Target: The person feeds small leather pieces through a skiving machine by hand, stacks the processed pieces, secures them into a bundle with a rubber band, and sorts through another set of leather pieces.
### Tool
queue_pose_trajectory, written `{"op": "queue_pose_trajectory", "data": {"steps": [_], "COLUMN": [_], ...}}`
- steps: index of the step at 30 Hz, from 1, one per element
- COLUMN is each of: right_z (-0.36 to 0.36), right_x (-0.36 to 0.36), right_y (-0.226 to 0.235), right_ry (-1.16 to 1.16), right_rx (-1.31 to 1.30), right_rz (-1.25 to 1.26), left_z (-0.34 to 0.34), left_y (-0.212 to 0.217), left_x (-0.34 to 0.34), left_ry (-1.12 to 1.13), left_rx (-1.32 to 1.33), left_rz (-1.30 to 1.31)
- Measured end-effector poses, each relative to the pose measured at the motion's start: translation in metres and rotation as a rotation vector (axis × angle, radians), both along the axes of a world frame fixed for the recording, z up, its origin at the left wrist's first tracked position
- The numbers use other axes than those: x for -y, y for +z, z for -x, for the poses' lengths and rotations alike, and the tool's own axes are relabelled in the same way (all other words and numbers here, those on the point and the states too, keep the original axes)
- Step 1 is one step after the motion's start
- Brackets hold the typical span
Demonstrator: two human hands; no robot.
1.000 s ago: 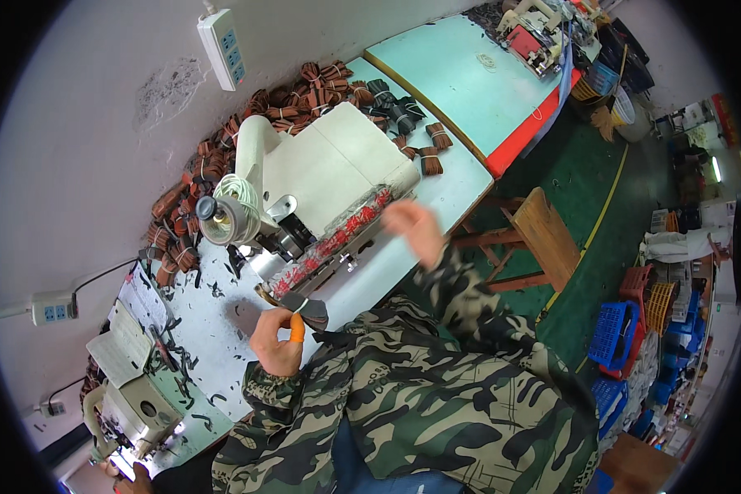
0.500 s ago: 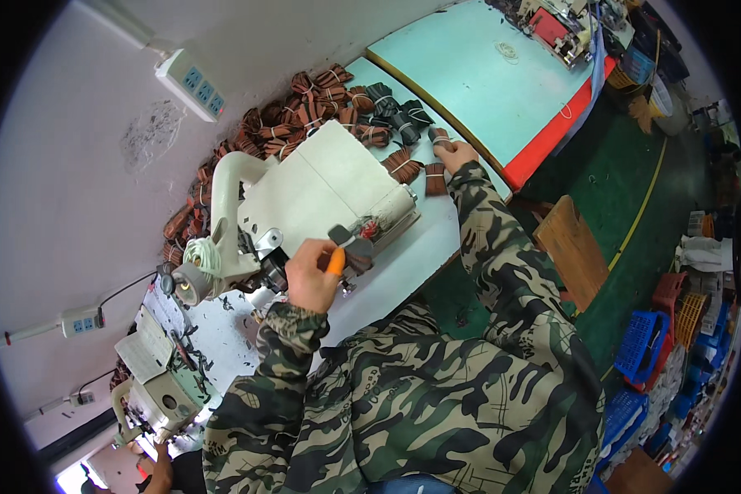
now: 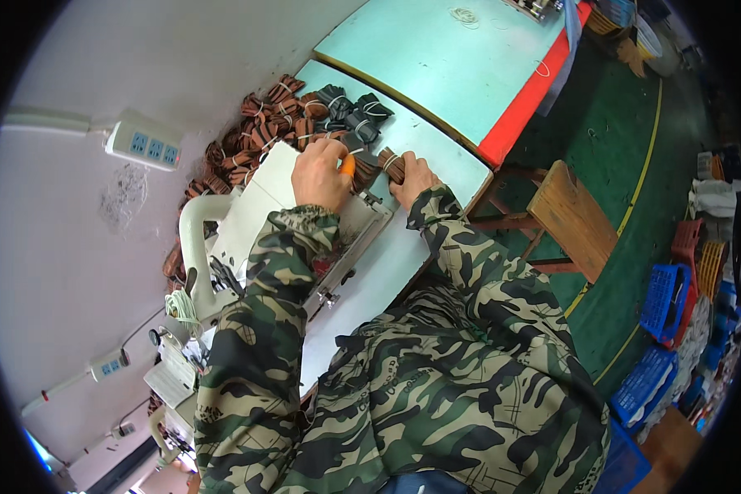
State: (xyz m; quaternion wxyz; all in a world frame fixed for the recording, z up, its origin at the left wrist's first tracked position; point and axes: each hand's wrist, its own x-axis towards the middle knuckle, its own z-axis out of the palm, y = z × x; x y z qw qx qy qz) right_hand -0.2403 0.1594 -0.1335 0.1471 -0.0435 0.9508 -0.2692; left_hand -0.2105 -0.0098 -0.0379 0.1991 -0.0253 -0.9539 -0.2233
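Observation:
My left hand (image 3: 321, 173) is closed around a small orange-handled tool (image 3: 348, 165), its tip near a brown striped bundle. My right hand (image 3: 414, 178) grips a rubber-banded bundle of brown striped strap pieces (image 3: 391, 162) on the pale blue table (image 3: 403, 247). Both hands reach over the white sewing machine (image 3: 247, 222). Behind them lies a heap of brown striped bundles (image 3: 255, 136) and several dark grey bundles (image 3: 350, 107). My sleeves are camouflage-patterned.
A second pale blue table with a red edge (image 3: 436, 66) stands behind. A wooden stool (image 3: 572, 214) stands on the green floor at right, with blue crates (image 3: 663, 305) beyond. A power strip (image 3: 144, 142) hangs on the white wall. Another machine (image 3: 173, 387) stands at lower left.
My left hand, still holding the orange tool, moved from the machine's front to the bundles at the back. My right hand closed on a brown bundle. The view swung toward the far table.

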Motion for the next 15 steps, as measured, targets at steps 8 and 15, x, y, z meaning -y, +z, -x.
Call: {"op": "queue_pose_trajectory", "data": {"steps": [8, 15], "right_z": [-0.009, -0.045], "right_x": [-0.086, -0.065], "right_y": [-0.029, 0.007], "right_ry": [-0.108, -0.168], "right_rx": [-0.024, 0.864], "right_rz": [0.467, 1.743], "left_z": [0.046, -0.011], "left_y": [-0.031, -0.011], "left_x": [0.017, -0.020], "left_ry": [0.044, -0.112], "left_rx": [0.743, 0.579], "left_rz": [0.438, -0.504]}}
